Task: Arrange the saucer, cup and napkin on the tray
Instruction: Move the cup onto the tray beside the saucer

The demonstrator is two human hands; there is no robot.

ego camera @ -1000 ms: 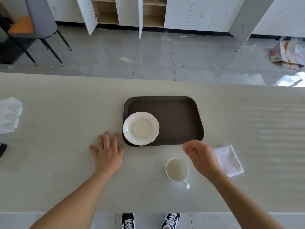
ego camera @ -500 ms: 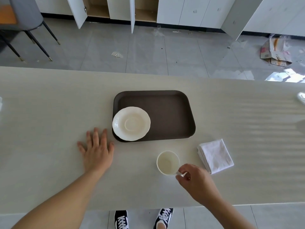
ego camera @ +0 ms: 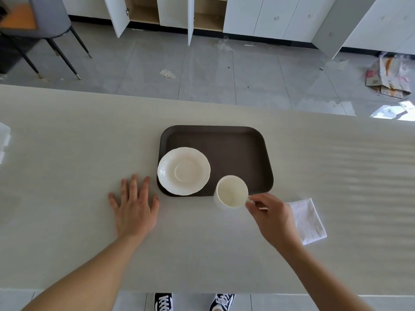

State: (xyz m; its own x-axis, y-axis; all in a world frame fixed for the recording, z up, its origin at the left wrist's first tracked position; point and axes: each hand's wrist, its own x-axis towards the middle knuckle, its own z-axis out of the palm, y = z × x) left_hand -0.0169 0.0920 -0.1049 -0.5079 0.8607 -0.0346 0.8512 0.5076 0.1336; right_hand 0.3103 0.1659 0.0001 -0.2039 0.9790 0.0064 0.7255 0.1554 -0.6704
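Observation:
A dark brown tray lies on the pale table, with a white saucer in its near-left corner, overhanging the rim a little. My right hand grips the handle of a white empty cup, which is lifted over the tray's near edge, just right of the saucer. A folded white napkin lies on the table to the right of that hand, partly hidden by it. My left hand rests flat on the table, fingers spread, just left of the tray.
The table's near edge runs above my shoes. A white plastic object sits at the far left of the table. Beyond the table are a grey floor, a chair and open white cabinets.
My right hand took the cup by its handle and lifted it forward from the table to the tray's near edge. The left hand has stayed flat beside the tray.

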